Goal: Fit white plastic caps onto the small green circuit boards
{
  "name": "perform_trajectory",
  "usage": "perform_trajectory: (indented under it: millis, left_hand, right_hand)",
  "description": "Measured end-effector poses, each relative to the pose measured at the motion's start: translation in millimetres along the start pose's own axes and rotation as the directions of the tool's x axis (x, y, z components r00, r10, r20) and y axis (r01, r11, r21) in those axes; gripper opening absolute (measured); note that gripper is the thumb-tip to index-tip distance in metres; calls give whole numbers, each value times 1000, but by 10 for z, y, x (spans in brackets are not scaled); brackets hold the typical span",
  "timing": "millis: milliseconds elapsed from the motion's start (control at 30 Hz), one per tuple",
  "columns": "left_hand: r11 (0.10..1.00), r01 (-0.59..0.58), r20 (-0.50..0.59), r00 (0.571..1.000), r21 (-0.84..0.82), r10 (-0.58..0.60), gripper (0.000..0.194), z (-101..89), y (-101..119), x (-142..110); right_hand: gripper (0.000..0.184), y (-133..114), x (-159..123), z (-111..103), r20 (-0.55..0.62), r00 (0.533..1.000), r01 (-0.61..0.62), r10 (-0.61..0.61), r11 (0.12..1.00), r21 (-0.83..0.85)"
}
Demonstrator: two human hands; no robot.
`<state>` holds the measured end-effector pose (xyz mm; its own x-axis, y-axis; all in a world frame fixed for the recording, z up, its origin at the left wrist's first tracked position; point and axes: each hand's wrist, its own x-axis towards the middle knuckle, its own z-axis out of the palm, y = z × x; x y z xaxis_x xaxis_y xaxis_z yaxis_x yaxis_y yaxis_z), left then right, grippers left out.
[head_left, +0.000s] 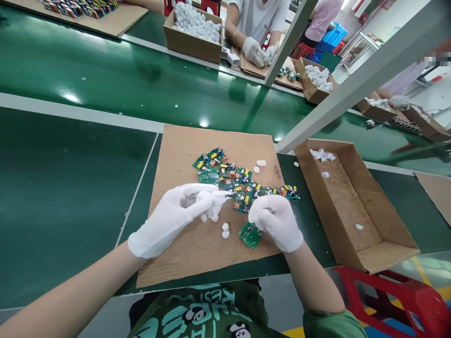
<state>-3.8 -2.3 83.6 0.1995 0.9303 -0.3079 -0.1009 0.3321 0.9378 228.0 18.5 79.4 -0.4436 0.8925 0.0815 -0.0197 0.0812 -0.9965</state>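
Note:
Both my hands wear white gloves over a brown cardboard sheet (183, 155). My left hand (176, 213) has its fingers closed in a pinch round small white plastic caps (211, 212). My right hand (276, 220) is curled shut on a green circuit board (251, 234) that sticks out below its fingers. Two more white caps (225, 230) lie on the cardboard between my hands. Just beyond my fingers is a pile of several green circuit boards (232, 176) with yellow and orange parts.
An open cardboard box (355, 202) with a few white caps stands at my right. Beyond the green conveyor belt (105, 70) a person in white gloves (259, 51) works beside boxes of white caps (193, 28). A grey metal post (352, 80) slants across. A red stool (394, 295) is below right.

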Motion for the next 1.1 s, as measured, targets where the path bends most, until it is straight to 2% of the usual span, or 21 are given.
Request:
perform_trajectory:
  millis: [100,133,200,333,433,500,567,667,700,767,833,900,967,1100]
  left_hand:
    - [1000,0,-4,1000,-6,0,28,-9,-12,-2]
    - [1000,-3,-1,1000,-12,3,26,-10,-13,-3]
    - [1000,-15,13,1000,-19,15,23,-8,-9,-1]
    - [999,-28,9,1000,-16,28,23,1,-3,10]
    - [1000,-17,-23,1000,-12,17,25,0,-19,19]
    - [999,-21,-18,1000,-26,21,23,0,-30,24]
    - [999,-25,-6,1000,-41,25,21,1,-33,28]
    - [999,-19,-5,1000,-31,19,24,4,-19,33]
    - [1000,-14,-6,1000,-24,14,25,4,-13,34]
    - [1000,1,-7,1000,-14,-2,26,0,-5,34]
    - [1000,9,-6,1000,-15,-9,26,-6,-5,33]
    - [1000,-6,8,1000,-26,6,24,-13,-11,32]
    - [999,-21,18,1000,-39,22,23,-16,-18,32]
    - [999,-3,-4,1000,-37,3,24,-13,-24,30]
  right_hand:
    - [5,16,30,12,-16,998,60,-62,994,-90]
    - [4,24,39,20,-12,996,86,-88,989,-122]
    - [13,39,46,36,-6,995,99,-101,985,-139]
    - [21,52,21,44,1,1000,28,-28,998,-49]
    - [24,49,-1,46,52,998,30,-22,986,-165]
    - [19,53,-1,68,77,996,69,-47,945,-320]
    - [18,68,12,106,95,986,165,-137,881,-442]
    - [8,109,39,155,164,940,338,-299,760,-555]
    - [13,127,46,161,193,926,374,-325,721,-583]
    - [18,163,54,154,240,911,409,-336,658,-633]
    - [13,194,59,134,276,901,429,-334,601,-674]
    - [22,211,65,117,330,883,467,-334,547,-695]
    - [28,210,73,117,360,869,493,-339,525,-694]
    - [17,184,84,145,301,894,444,-331,573,-689]
